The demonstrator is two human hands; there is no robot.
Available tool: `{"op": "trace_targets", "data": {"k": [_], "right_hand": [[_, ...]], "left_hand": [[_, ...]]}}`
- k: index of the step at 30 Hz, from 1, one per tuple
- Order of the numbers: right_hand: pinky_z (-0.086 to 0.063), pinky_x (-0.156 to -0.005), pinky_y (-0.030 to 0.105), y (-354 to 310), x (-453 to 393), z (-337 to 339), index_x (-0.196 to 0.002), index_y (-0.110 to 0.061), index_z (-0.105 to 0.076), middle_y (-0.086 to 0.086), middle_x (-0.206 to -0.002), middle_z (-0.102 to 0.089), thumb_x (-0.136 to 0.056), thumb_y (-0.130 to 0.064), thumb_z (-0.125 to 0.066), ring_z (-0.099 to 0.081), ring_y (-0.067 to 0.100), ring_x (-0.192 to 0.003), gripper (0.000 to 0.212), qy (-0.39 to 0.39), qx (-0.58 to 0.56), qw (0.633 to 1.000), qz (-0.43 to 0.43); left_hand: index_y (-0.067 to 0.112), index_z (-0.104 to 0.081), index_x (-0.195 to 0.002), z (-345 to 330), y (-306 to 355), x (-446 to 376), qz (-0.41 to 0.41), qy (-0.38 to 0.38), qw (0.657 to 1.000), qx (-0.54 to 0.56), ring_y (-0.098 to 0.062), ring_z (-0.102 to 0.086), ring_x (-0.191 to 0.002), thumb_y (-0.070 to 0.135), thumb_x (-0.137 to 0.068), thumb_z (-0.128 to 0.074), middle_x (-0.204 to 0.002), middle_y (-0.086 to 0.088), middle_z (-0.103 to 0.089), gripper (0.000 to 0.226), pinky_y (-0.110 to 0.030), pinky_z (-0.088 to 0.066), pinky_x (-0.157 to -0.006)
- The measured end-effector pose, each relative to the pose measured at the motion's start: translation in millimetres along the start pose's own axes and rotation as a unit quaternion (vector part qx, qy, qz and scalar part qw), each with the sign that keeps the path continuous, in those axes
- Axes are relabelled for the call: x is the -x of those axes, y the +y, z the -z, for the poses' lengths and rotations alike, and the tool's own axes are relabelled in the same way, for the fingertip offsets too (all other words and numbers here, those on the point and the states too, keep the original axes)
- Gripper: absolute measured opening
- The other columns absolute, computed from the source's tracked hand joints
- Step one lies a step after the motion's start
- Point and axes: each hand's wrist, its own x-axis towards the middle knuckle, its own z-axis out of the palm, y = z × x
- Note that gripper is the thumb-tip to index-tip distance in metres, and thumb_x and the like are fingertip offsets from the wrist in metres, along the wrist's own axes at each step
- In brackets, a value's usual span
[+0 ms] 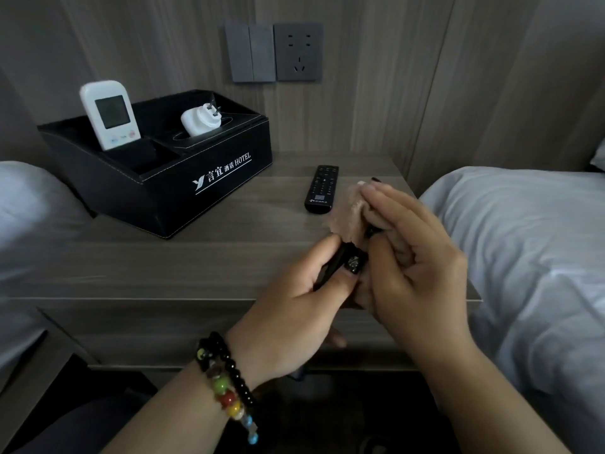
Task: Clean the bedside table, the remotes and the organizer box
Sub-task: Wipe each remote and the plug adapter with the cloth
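A: Nearest: left hand (pixel 294 299), beaded wrist, fingers curled round a black remote (pixel 330 267), thumb on top.
B: Right hand (pixel 415 244)?
A: At 2 o'clock of the left, touching it. Fingers nearly straight, pressing a brown cloth (pixel 352 217) onto the remote's far end.
B: Where, exactly?
A: Above the table (pixel 163 267), near its front edge. Second remote (pixel 322 189) flat at 12 o'clock. Box (pixel 183 191) at 10 o'clock, holding a white remote (pixel 109 114) upright and a plug (pixel 199 121). Beds either side.
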Motion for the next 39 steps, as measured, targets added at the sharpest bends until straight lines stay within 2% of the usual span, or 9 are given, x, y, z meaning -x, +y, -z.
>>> {"op": "trace_targets", "data": {"k": [4, 8, 13, 18, 23, 26, 31, 35, 39], "right_hand": [[-0.051, -0.072, 0.011, 1.7, -12.9, 24.2, -0.112, -0.019, -0.070, -0.004, -0.101, -0.073, -0.089, 0.008, -0.051, -0.069, 0.003, -0.090, 0.040, -0.124, -0.148, 0.967, -0.164], [-0.054, -0.069, 0.020, 8.1, -15.8, 30.9, -0.099, -0.020, -0.074, 0.005, -0.088, -0.076, -0.090, 0.008, -0.049, -0.070, 0.013, -0.080, 0.039, -0.150, -0.276, 0.900, -0.301], [-0.047, -0.080, 0.009, -1.0, -6.7, 20.5, -0.110, -0.018, -0.069, -0.004, -0.106, -0.073, -0.087, 0.016, -0.048, -0.066, 0.000, -0.100, 0.046, -0.158, -0.258, 0.929, -0.214], [-0.044, -0.091, 0.008, 1.9, -6.8, 26.6, -0.112, -0.019, -0.069, -0.007, -0.117, -0.068, -0.085, 0.018, -0.050, -0.060, -0.003, -0.111, 0.050, -0.155, -0.235, 0.944, -0.172], [-0.048, -0.093, 0.014, 20.1, -7.4, 24.5, -0.113, -0.029, -0.067, -0.014, -0.114, -0.067, -0.084, 0.004, -0.055, -0.060, -0.005, -0.107, 0.045, -0.121, -0.090, 0.977, -0.150], [-0.048, -0.091, 0.014, 28.6, -9.9, 22.7, -0.110, -0.030, -0.069, -0.012, -0.110, -0.069, -0.083, 0.004, -0.054, -0.062, -0.003, -0.105, 0.046, -0.102, -0.077, 0.974, -0.188], [-0.045, -0.085, 0.006, 34.8, -14.5, 24.6, -0.110, -0.029, -0.070, -0.013, -0.107, -0.069, -0.083, 0.005, -0.053, -0.061, -0.006, -0.101, 0.047, -0.115, -0.068, 0.967, -0.215], [-0.047, -0.072, 0.012, 40.7, -17.8, 23.7, -0.109, -0.035, -0.069, -0.007, -0.099, -0.072, -0.083, 0.003, -0.051, -0.062, 0.001, -0.082, 0.049, -0.121, -0.088, 0.958, -0.246], [-0.048, -0.074, 0.011, 42.0, -18.3, 21.0, -0.107, -0.036, -0.069, -0.010, -0.100, -0.072, -0.082, 0.003, -0.051, -0.065, 0.002, -0.087, 0.050, -0.117, -0.093, 0.958, -0.246]], "left_hand": [[0.064, -0.044, -0.099, 11.9, 4.7, 2.9, -0.041, 0.003, 0.983, -0.181, 0.008, -0.062, -0.081, 0.027, -0.098, -0.046, -0.104, 0.042, -0.055, 0.037, -0.013, -0.048, -0.059], [0.056, -0.042, -0.119, 20.7, -1.2, 1.4, -0.016, -0.010, 0.988, -0.150, -0.007, -0.068, -0.077, 0.019, -0.095, -0.053, -0.106, 0.027, -0.063, 0.046, -0.013, -0.045, -0.050], [0.051, -0.049, -0.121, 29.0, -3.6, 2.5, 0.003, 0.043, 0.990, -0.131, -0.007, -0.066, -0.066, 0.026, -0.084, -0.058, -0.102, 0.022, -0.068, 0.046, -0.022, -0.045, -0.045], [0.055, -0.052, -0.125, 32.0, -0.8, -6.5, 0.009, 0.149, 0.981, -0.125, -0.022, -0.066, -0.073, 0.013, -0.094, -0.055, -0.099, 0.007, -0.070, 0.052, -0.026, -0.046, -0.045], [0.044, -0.045, -0.136, 44.7, 10.3, -57.5, 0.043, 0.234, 0.964, -0.121, -0.006, -0.060, -0.072, 0.017, -0.095, -0.052, -0.106, 0.012, -0.063, 0.050, -0.022, -0.045, -0.046], [0.034, -0.033, -0.146, 55.0, 8.1, -100.4, 0.063, 0.241, 0.950, -0.190, -0.012, -0.063, -0.086, 0.020, -0.095, -0.052, -0.101, 0.015, -0.058, 0.057, -0.027, -0.051, -0.055], [0.015, -0.044, -0.142, 76.4, -7.2, -157.6, 0.103, 0.261, 0.900, -0.334, -0.023, -0.060, -0.114, 0.027, -0.089, -0.063, -0.138, -0.005, -0.054, 0.057, -0.043, -0.054, -0.090], [0.013, -0.050, -0.138, 83.5, -23.4, -183.1, 0.139, 0.275, 0.892, -0.329, -0.022, -0.057, -0.118, 0.026, -0.086, -0.067, -0.137, -0.005, -0.055, 0.055, -0.029, -0.047, -0.098], [0.009, -0.061, -0.125, 82.7, -32.1, -194.0, 0.173, 0.302, 0.868, -0.353, -0.023, -0.059, -0.112, 0.028, -0.091, -0.061, -0.122, -0.006, -0.064, 0.039, -0.021, -0.040, -0.085]]}}
